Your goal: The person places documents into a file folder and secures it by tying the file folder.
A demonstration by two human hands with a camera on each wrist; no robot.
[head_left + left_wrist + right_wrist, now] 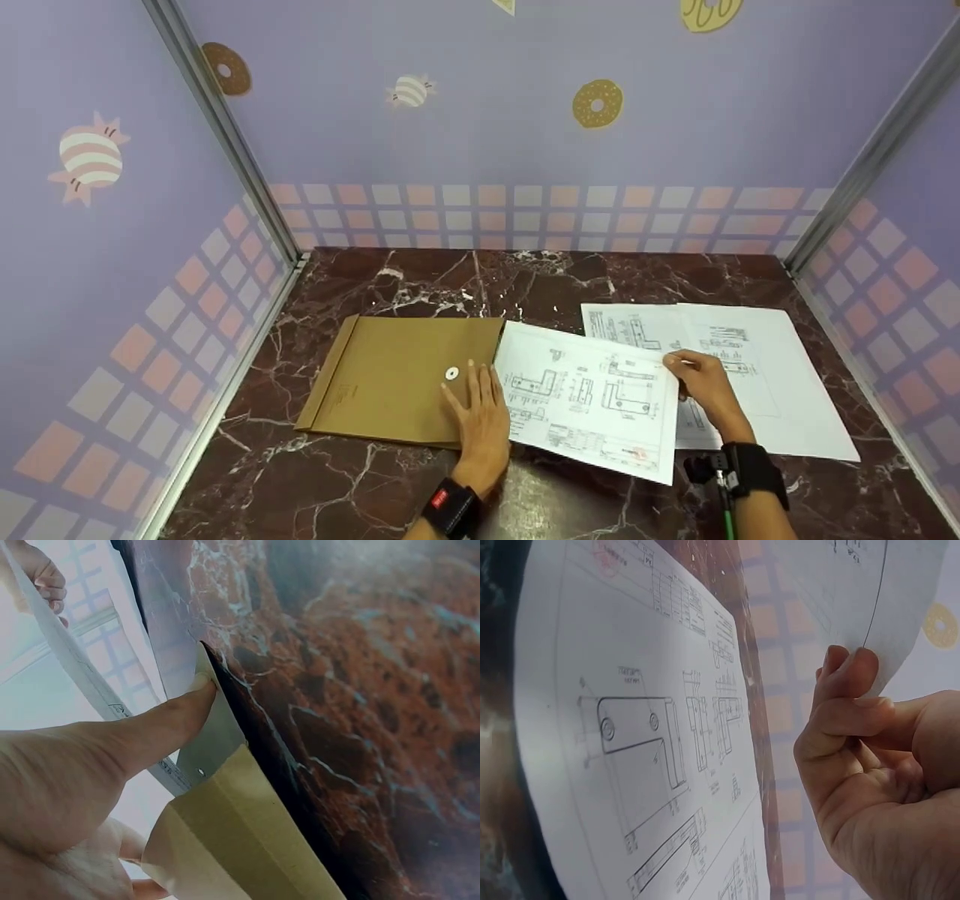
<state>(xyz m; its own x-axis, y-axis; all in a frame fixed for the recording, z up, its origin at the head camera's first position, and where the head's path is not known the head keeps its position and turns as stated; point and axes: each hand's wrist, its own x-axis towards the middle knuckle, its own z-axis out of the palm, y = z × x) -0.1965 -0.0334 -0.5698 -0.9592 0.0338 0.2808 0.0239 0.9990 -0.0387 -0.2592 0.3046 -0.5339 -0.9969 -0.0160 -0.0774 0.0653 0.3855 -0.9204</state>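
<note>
A brown kraft paper envelope with a round white button lies on the dark marbled table. My left hand rests on its right edge with the fingers straight. In the left wrist view the thumb stretches out and touches a surface beside the envelope's brown edge. A printed drawing sheet extends from the envelope's right side; how far it reaches inside is hidden. At its upper right corner my right hand pinches the sheet between thumb and fingers, with that end raised.
More printed sheets lie overlapped at the right, partly beneath the held sheet. The table is bounded by patterned purple walls at the back and both sides. A wristband with a camera is on the right wrist.
</note>
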